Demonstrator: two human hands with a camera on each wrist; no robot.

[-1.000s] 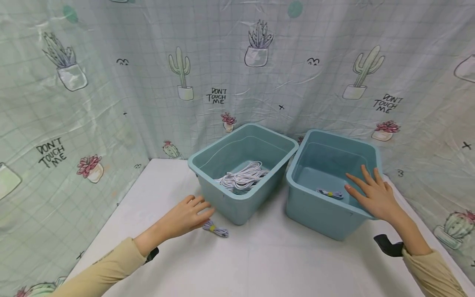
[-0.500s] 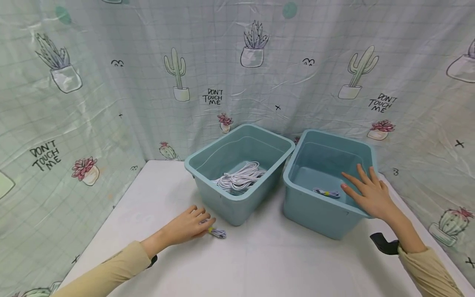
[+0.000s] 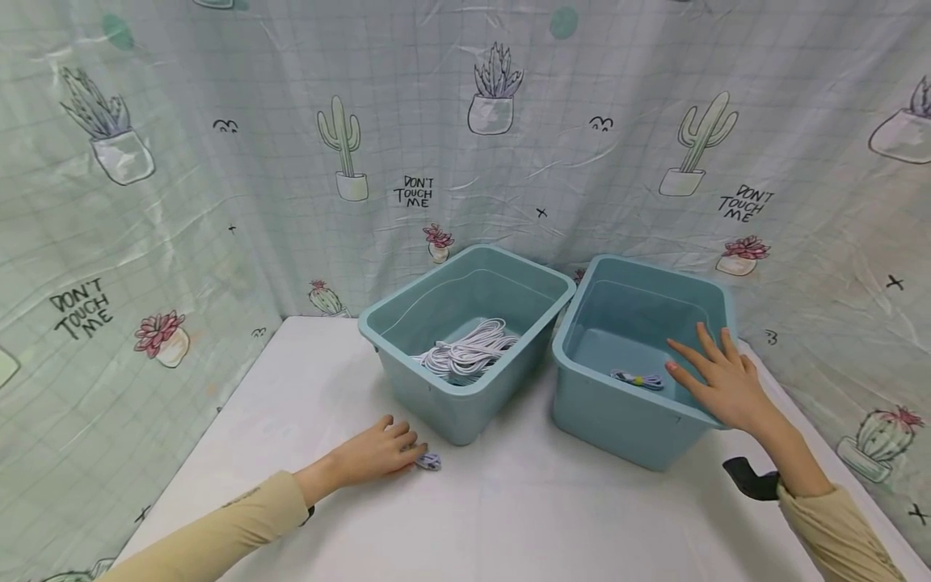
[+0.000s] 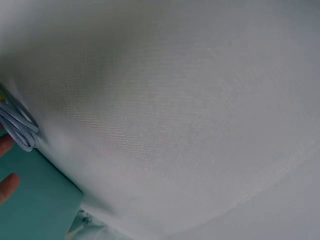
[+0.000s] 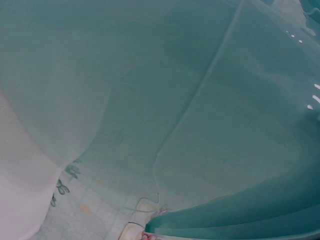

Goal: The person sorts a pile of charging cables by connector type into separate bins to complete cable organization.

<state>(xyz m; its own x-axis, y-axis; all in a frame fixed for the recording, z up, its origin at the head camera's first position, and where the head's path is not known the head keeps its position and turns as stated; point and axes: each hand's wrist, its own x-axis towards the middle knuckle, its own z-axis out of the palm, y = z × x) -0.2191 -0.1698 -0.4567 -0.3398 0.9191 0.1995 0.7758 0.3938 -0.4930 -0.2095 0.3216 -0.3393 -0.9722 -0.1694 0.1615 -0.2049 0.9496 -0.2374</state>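
A bundled lavender-grey cord lies on the white table near the left bin's front corner. My left hand is over it with fingers curled down around it, leaving only one looped end showing in the head view. In the left wrist view, the looped cord and a bit of yellow band appear at the left edge beside fingertips. My right hand is spread over the front right rim of the right bin, holding nothing. Inside that bin lies another bundled cord with a yellow band.
The left bin, also blue-green, holds a pile of white cords. Both bins stand close together at the back of the table. A cactus-print curtain hangs behind and at both sides.
My left hand has moved down onto the bundled cord and now covers most of it. My right hand keeps its spread pose at the right bin. The head view has shifted slightly.
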